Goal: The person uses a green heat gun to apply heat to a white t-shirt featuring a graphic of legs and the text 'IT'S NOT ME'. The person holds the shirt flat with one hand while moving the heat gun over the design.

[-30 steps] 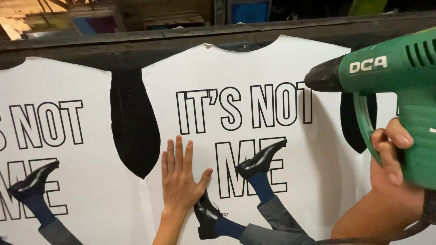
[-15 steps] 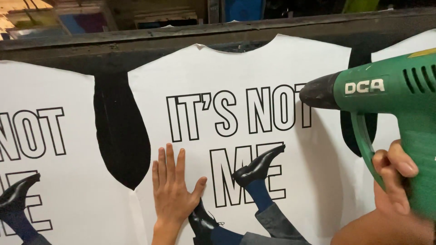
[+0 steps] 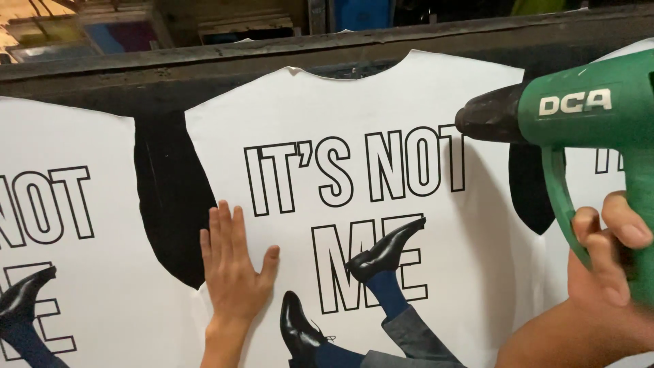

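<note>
The left hand (image 3: 235, 272) has slid left toward the white printed sheet's (image 3: 354, 102) edge, flat, fingers spread, holding nothing. The right hand (image 3: 606, 266) grips a green heat gun (image 3: 579, 116), nozzle near the sheet's right edge.

My green heat gun (image 3: 586, 116) runs off the right edge, so its back end and most of the handle can't be seen. My right hand (image 3: 606, 262) is cut off there too, a bit blurry. The printed white sheet (image 3: 354, 204) loses its bottom at the frame edge, and my left hand (image 3: 235, 269) covers its lower left corner, I think.
</note>
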